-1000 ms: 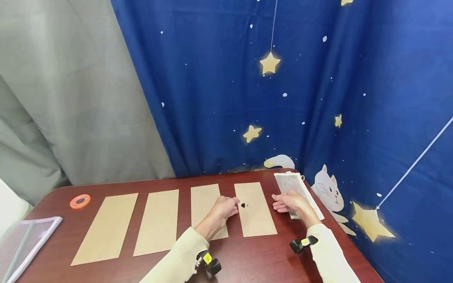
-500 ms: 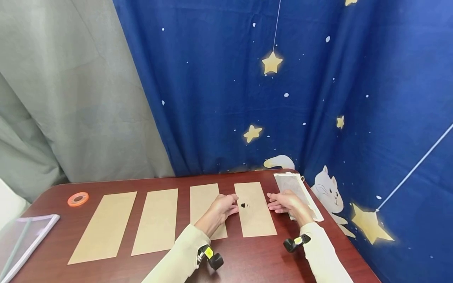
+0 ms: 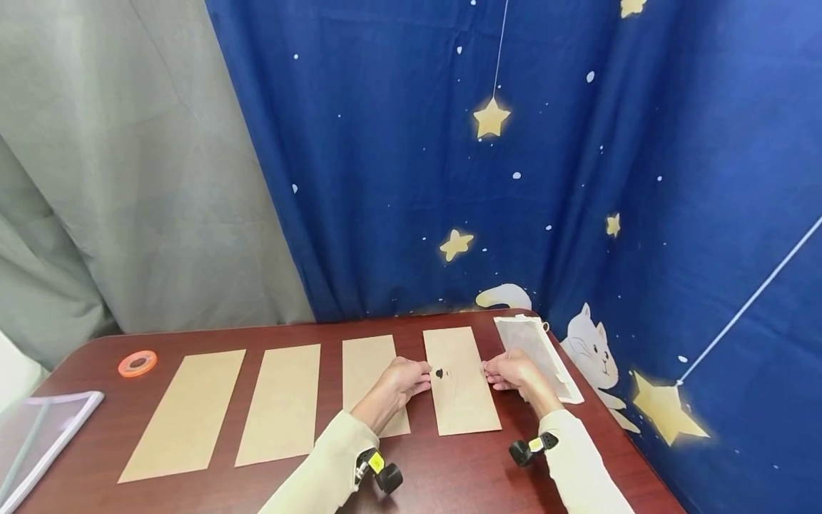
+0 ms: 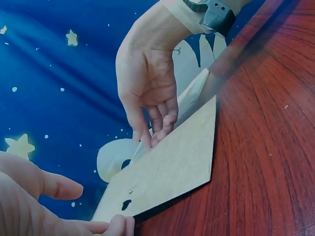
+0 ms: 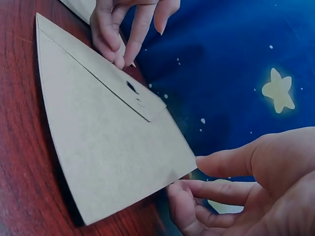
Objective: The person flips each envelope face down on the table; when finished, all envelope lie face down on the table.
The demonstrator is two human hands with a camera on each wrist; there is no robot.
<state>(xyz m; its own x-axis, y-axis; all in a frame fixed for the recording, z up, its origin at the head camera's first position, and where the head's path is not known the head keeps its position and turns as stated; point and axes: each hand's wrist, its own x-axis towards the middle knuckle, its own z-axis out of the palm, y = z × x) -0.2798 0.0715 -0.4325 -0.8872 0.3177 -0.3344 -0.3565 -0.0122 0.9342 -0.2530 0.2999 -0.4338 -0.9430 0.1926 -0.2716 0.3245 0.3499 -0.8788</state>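
Observation:
A light brown paper envelope (image 3: 464, 400), with a flap and a small black printed mark, lies between my two hands, its edge raised off the table. My left hand (image 3: 399, 380) is at its left edge. In the left wrist view, that hand's fingertips (image 4: 123, 225) touch the edge while the thumb stays apart. My right hand (image 3: 516, 370) holds the opposite edge. Its thumb (image 5: 216, 163) and index finger meet near a corner in the right wrist view. How much of the fingers lies underneath is partly hidden.
Three more brown paper pieces (image 3: 278, 403) lie in a row to the left, one partly behind my left hand. An orange ring-shaped roll (image 3: 137, 363) sits at the far left. A translucent pouch (image 3: 64, 439) is at the near left, and a white-edged grey pouch (image 3: 539, 350) at the right.
My right hand has moved left from beside the pouch to the envelope's right edge and taken hold of it. The envelope has lifted slightly. My left hand stays at the left edge.

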